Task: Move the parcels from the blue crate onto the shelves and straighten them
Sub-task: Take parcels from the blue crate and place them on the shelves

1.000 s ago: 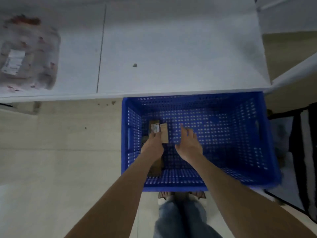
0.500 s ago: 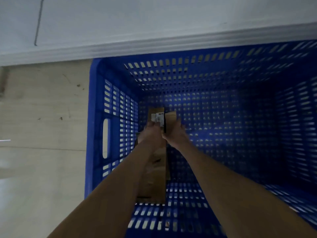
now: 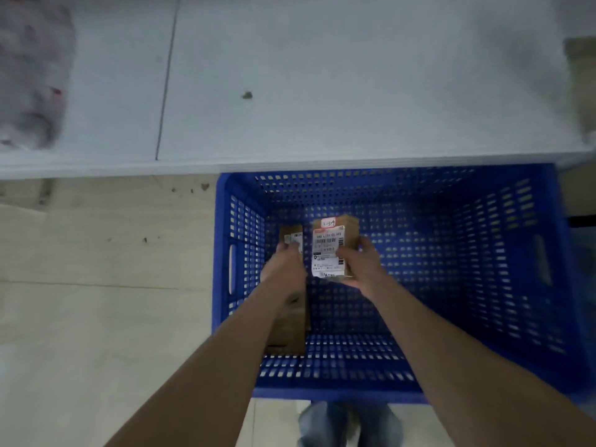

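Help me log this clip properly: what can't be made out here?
All in the head view:
Print on the small box: too small and blurred; the right hand covers one corner.
Middle of the long parcel: hidden by the left hand and forearm.
The pale bag on the shelf: motion-blurred, cut by the left edge.
The brown object at the right edge: blurred and cut off.
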